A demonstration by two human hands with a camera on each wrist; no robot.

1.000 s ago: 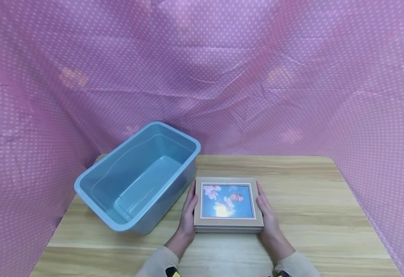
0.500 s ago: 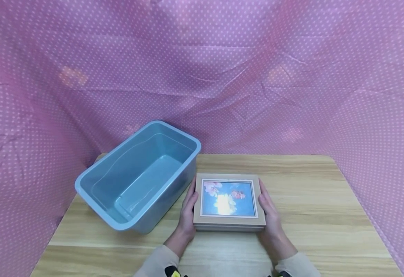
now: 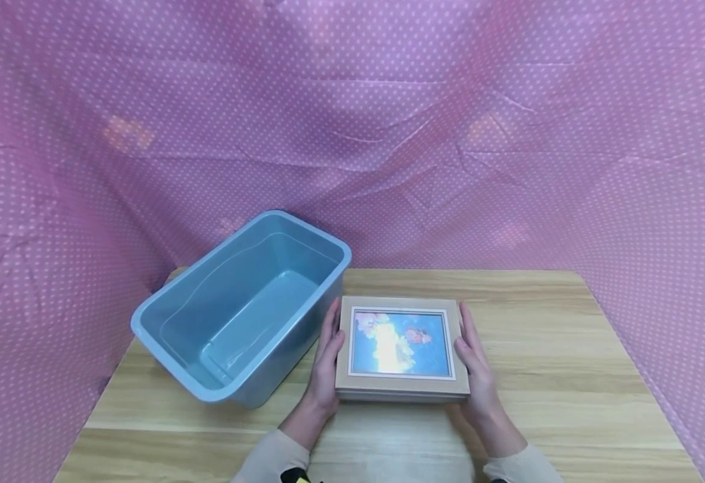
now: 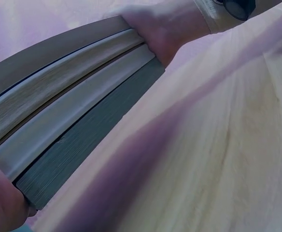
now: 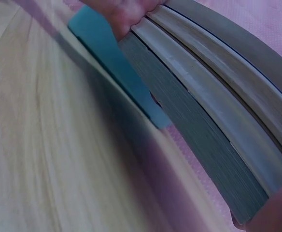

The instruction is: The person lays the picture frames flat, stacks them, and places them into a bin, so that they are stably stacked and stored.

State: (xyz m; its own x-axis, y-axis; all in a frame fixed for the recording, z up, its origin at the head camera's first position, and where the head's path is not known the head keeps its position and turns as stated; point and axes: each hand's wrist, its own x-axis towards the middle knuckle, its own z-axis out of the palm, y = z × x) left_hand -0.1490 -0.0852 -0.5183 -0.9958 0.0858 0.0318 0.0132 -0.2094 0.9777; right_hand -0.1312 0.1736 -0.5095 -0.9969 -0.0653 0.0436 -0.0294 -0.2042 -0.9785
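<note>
A small stack of picture frames (image 3: pixel 403 386) is held level between both hands at the middle of the table. The top one has a light wooden border, a white inner edge and a blue picture with pink flowers under glare. My left hand (image 3: pixel 325 369) grips the left side, thumb near the top edge. On the opposite side, my right hand (image 3: pixel 479 376) holds it the same way. Both wrist views show the layered edges of the stack (image 4: pixel 66 104), brown, grey and dark green. In the right wrist view, a gap shows beneath the stack (image 5: pixel 194 116), above the wooden table.
An empty blue plastic bin (image 3: pixel 240 302) stands at an angle left of the stack, its rim close to the left fingers. Behind and at both sides of the wooden table (image 3: pixel 569 376) hangs a pink dotted curtain (image 3: pixel 388 134).
The stack of picture frames has risen and appears larger, moving slightly toward the back, with both hands still holding its sides. The glare on the picture has shifted. The bin stays in place.
</note>
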